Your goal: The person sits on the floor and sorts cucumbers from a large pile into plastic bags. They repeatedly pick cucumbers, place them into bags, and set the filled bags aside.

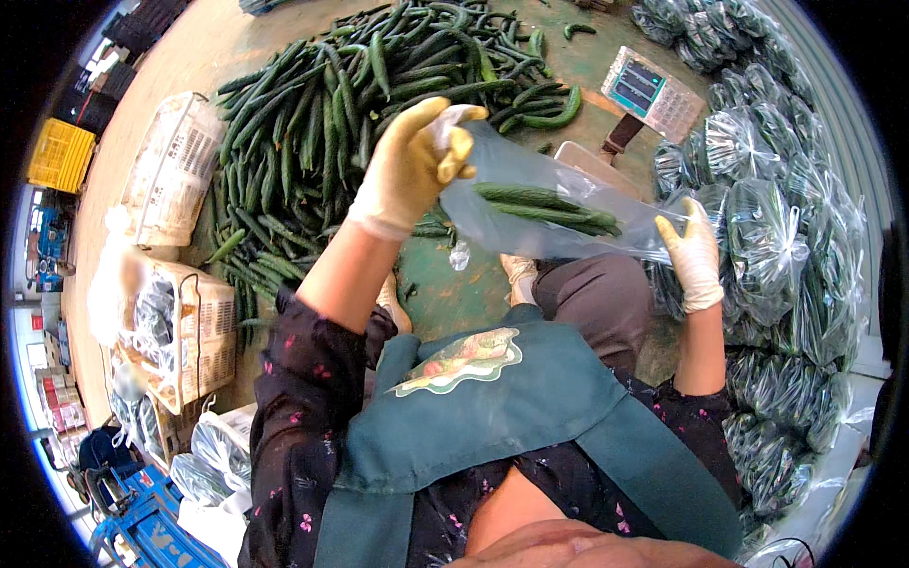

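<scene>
A clear plastic bag (pixel 525 167) is stretched between my two gloved hands, above the floor and in front of my knees. Several long green cucumbers (pixel 547 206) lie inside it, towards its right end. My left hand (pixel 419 160) is raised and grips the bunched end of the bag between thumb and fingers. Lower down on the right, my right hand (pixel 689 255) pinches the opposite end of the film. Close behind the left hand spreads a large heap of loose cucumbers (pixel 319 121).
A digital scale with a display (pixel 643 92) and a flat pan (pixel 586 163) stands beyond the bag. Packed bags of cucumbers (pixel 763 241) are stacked along the right wall. White plastic crates (pixel 174 170) line the left, with a yellow crate (pixel 60 155) farther off. Blue equipment (pixel 153 518) is at lower left.
</scene>
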`<control>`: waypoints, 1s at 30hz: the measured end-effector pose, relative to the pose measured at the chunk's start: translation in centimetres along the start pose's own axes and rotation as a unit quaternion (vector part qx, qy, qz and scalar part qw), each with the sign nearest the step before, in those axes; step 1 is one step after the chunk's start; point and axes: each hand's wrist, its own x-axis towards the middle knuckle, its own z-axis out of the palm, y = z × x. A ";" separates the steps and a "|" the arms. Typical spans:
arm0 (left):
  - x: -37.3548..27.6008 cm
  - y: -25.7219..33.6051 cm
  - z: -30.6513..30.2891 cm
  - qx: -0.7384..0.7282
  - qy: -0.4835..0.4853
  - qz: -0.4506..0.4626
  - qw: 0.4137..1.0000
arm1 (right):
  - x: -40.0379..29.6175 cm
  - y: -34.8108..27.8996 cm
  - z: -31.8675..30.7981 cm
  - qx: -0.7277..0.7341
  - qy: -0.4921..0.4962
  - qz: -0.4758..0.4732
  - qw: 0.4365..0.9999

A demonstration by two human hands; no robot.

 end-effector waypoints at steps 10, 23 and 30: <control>12.8 -10.7 0.1 0.066 -0.054 -0.191 0.978 | -2.6 10.0 4.7 0.098 -0.101 0.168 0.976; 17.8 -19.9 -0.6 0.193 0.068 -0.041 0.978 | -0.8 12.9 4.6 0.274 -0.001 0.132 0.953; 18.8 -21.6 -1.1 0.364 0.098 -0.007 0.926 | 1.9 15.2 6.1 0.089 0.104 0.141 0.981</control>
